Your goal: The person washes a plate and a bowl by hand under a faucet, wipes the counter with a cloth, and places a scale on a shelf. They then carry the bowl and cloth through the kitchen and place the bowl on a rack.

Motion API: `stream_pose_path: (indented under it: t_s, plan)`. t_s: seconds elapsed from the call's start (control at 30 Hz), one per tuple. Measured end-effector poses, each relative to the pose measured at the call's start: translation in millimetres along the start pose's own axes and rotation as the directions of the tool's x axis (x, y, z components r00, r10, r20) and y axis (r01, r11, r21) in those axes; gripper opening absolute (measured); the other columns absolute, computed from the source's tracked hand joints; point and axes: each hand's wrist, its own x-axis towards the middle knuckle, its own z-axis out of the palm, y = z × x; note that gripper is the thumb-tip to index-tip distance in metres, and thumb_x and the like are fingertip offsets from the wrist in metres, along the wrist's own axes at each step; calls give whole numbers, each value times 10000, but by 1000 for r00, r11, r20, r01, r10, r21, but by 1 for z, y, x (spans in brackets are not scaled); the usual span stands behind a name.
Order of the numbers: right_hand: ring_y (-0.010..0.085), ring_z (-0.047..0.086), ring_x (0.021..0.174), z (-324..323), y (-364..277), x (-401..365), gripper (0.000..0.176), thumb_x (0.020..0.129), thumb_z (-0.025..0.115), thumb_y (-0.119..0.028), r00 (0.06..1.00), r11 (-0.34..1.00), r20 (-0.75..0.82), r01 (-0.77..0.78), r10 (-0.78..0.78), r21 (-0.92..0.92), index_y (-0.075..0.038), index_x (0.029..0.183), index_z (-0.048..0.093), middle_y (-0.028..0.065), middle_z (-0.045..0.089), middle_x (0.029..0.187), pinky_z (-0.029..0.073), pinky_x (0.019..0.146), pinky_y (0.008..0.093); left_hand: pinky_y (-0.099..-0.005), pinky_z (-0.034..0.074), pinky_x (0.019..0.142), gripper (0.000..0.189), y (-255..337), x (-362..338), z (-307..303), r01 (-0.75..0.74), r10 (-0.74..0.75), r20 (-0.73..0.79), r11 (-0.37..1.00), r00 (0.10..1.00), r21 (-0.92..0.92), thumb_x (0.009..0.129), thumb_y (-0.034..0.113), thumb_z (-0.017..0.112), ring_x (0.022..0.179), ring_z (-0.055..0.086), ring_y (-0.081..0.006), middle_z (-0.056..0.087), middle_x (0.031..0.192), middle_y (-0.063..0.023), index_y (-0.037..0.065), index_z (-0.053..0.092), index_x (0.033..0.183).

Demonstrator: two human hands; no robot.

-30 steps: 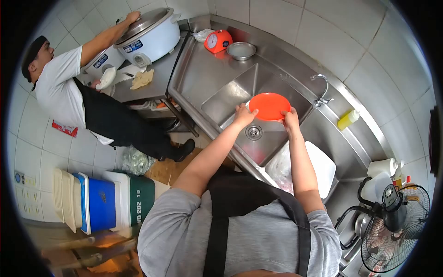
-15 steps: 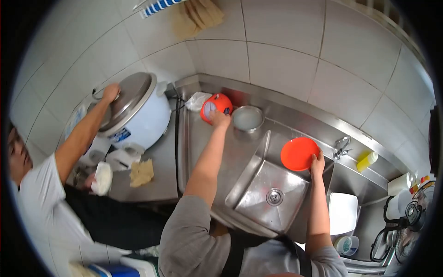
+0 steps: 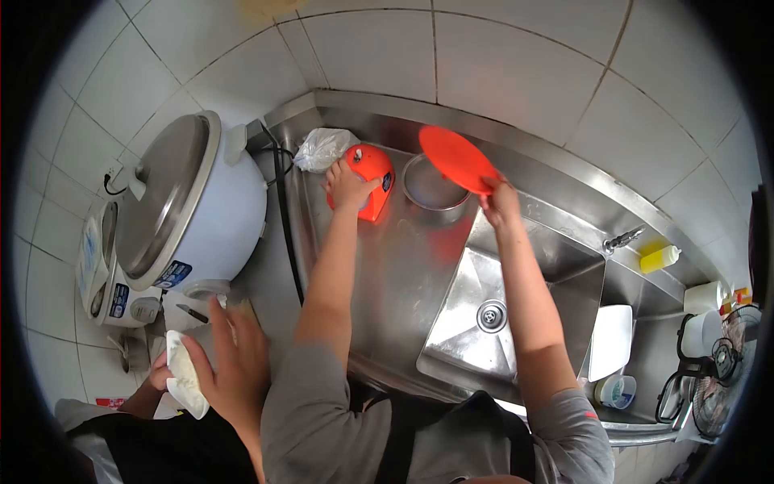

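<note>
My left hand [image 3: 347, 187] grips an orange kitchen scale [image 3: 367, 179] that stands on the steel counter near the back wall. My right hand [image 3: 501, 202] holds an orange plate [image 3: 455, 158] by its edge, tilted, above a round metal bowl [image 3: 431, 187] that sits just right of the scale. A crumpled plastic bag [image 3: 322, 148] lies left of the scale in the corner.
A steel sink [image 3: 516, 294] with a drain [image 3: 491, 315] lies below my right arm, tap [image 3: 625, 238] and yellow bottle [image 3: 659, 258] at its right. Two large rice cookers [image 3: 181, 210] stand at left. Another person's hands [image 3: 234, 363] with a white cloth [image 3: 187, 373] work at lower left.
My right hand has carried the orange plate from over the sink to above the metal bowl. My left hand has closed on the scale. The other person's hand has left the cooker lid.
</note>
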Motion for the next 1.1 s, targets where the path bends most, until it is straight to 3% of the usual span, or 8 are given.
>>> stream_pose_path:
  t_s: [0.33,0.53,0.7,0.87,0.93,0.97,1.03,1.1]
  plan:
    - [143,436,341,84,77,-12,212,782,405,3,918,918,122,-352,376,-184,3,992,429,104,493,618,337,272,237,-449,282,879,958,7,-146,-20,80,-70,-177,996,982,49,492,512,722,1059,334,-339,357,1163,-171,17,307,1199]
    - [138,427,337,69,60,-35,182,756,417,7,902,802,66,-343,426,-489,23,921,492,87,488,541,280,264,248,-439,287,895,950,16,-171,-48,-72,79,180,996,980,-43,545,480,717,1080,340,-322,335,1194,-168,15,268,1241]
    - [140,416,329,57,22,-45,217,750,396,17,949,880,117,-218,291,-423,49,924,520,106,518,572,282,263,261,-368,294,956,899,17,-167,-54,-285,316,433,949,845,-136,589,344,723,1136,312,-330,318,1218,-164,4,241,1268]
    - [122,400,318,53,0,-63,403,730,456,-13,969,761,50,-156,241,-630,4,1133,467,80,513,540,261,283,253,-365,281,974,656,-13,-148,-18,-299,405,361,901,840,-314,674,137,630,1120,377,-275,413,1173,-154,-14,310,1227]
    - [127,403,323,44,13,-69,414,725,457,-12,967,706,6,-182,256,-684,4,1139,467,81,508,531,267,292,263,-366,333,916,491,-46,-121,21,3,357,403,746,843,-666,744,161,561,1070,436,-218,489,1120,-116,11,382,1176]
    - [148,444,344,45,19,-67,413,711,439,-15,986,717,77,-53,148,-695,8,1121,486,118,537,580,316,308,271,-366,333,916,491,-45,-119,16,-1,366,404,742,838,-670,744,161,561,1070,436,-218,489,1120,-116,11,382,1176]
    - [170,485,365,48,23,-70,416,697,421,-18,988,708,154,91,26,-700,13,1104,505,154,566,630,365,324,280,-348,377,823,335,-42,-117,0,497,28,713,698,700,-516,810,234,480,979,479,-171,528,1062,-65,53,455,1091]
    - [130,405,336,46,26,-74,465,711,478,-30,992,669,120,117,-41,-734,-29,1176,457,75,510,546,298,315,272,-325,381,761,288,-52,-127,5,603,-42,750,625,660,-496,845,299,414,871,496,-147,538,993,-32,89,481,1032]
